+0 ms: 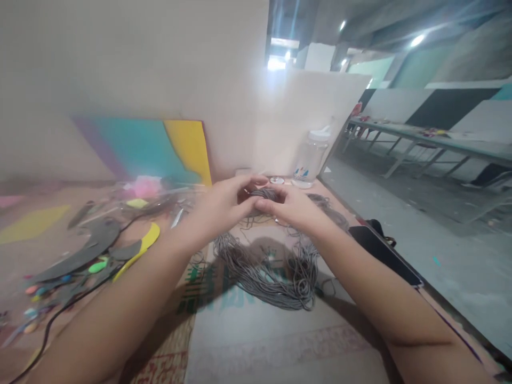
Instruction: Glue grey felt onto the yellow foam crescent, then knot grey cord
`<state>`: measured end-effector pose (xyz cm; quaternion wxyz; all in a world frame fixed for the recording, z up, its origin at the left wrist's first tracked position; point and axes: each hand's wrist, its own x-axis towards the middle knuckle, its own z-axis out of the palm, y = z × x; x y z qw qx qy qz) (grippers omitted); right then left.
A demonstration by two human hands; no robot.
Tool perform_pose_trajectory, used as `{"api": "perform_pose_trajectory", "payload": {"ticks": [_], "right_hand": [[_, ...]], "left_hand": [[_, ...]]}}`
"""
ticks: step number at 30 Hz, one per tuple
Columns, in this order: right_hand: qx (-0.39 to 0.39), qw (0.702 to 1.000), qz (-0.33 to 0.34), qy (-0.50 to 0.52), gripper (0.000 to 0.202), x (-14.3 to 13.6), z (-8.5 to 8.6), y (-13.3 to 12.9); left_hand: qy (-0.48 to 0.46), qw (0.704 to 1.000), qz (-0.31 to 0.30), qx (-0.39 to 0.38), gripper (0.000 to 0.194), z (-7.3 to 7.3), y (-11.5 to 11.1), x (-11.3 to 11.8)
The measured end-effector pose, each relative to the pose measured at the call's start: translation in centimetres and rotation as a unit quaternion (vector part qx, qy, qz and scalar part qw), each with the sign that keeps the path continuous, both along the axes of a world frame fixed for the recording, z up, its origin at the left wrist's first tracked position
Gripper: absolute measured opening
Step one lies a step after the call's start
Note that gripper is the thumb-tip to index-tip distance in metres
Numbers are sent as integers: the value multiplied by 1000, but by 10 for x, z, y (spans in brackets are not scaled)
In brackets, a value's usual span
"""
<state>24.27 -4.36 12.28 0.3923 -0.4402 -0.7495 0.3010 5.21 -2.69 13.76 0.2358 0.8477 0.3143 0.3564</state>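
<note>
Between my two hands is a small wound bundle of grey cord. My left hand grips it from the left, fingers curled over the top and thumb in front. From the other side my right hand closes on the same bundle, its thumb meeting the left one. Below them, a large loose hank of grey cord lies in a curve on a pale printed sheet. More loose grey cord trails beyond my right wrist. The fingertips behind the bundle are partly hidden.
A clear bottle with a white lid stands at the back right. A black flat object lies by the table's right edge. Grey and yellow cut pieces, small coloured bits and a dark cable spread at left. A coloured board leans behind.
</note>
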Motion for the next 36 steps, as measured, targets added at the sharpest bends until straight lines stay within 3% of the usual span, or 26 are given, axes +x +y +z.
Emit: {"api": "perform_pose_trajectory", "payload": {"ticks": [4, 7, 10, 13, 15, 20, 25, 28, 31, 36], "right_hand": [[-31, 996, -15, 85, 27, 4, -10, 1], [-64, 971, 17, 230, 22, 5, -13, -2], [-170, 920, 117, 334, 26, 6, -16, -6], [-286, 884, 253, 269, 30, 10, -17, -10], [-307, 870, 304, 238, 28, 13, -15, -12], [-210, 905, 216, 301, 24, 28, 6, -13], [-123, 946, 104, 282, 24, 41, 33, -17], [-29, 963, 25, 267, 24, 43, 38, -19], [64, 975, -22, 212, 29, 37, 32, -16], [103, 993, -5, -66, 39, 12, 2, 4]], "left_hand": [[-6, 1000, 3, -30, 35, -7, 1, 0], [-16, 999, -5, -51, 34, -10, 3, 0], [-49, 995, -26, -88, 38, -17, 6, 0], [-52, 991, -44, -112, 38, -23, 5, 3], [-51, 990, -68, -113, 35, -25, 3, 5], [-61, 977, -74, -192, 51, -33, 7, 5], [19, 958, -59, -278, 63, -58, 28, 2], [54, 981, -31, -183, 55, -65, 36, 1], [122, 990, -6, -73, 43, -57, 33, -2], [130, 991, -20, -18, 39, -30, 21, -15]]}}
